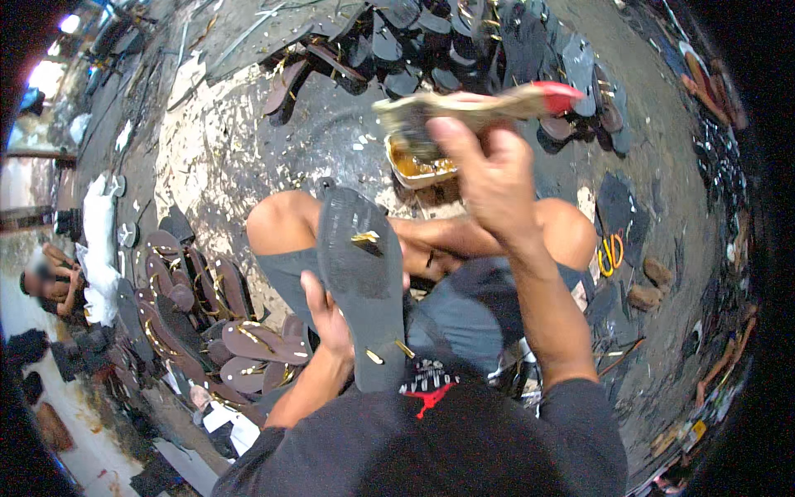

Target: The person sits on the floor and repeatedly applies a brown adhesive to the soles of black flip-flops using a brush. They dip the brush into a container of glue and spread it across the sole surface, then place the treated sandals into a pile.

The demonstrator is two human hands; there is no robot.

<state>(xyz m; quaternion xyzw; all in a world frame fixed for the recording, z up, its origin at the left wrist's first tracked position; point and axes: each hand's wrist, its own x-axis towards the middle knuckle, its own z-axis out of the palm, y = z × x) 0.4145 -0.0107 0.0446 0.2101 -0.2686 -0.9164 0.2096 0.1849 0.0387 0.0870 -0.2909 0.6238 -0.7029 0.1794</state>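
My left hand (329, 319) is closed around the edge of a dark flip-flop sole (360, 273), held upright over my lap with its underside facing up. Golden strap ends poke through the sole at the toe end and near the heel. In my right hand (499, 182) is a wide paintbrush (542, 99) with a pale, red-tipped handle. The brush is slightly blurred, and its dark bristles hang over a small whitish tub (424, 179) of amber, glue-like liquid. Whether the bristles touch the liquid cannot be made out.
Finished-looking brown flip-flops (261, 344) are piled at my left. Many dark sandals (389, 45) lie on the floor beyond the tub. Orange-handled scissors (611, 255) and brown lumps (646, 296) rest at my right. Another person (62, 286) sits at the far left.
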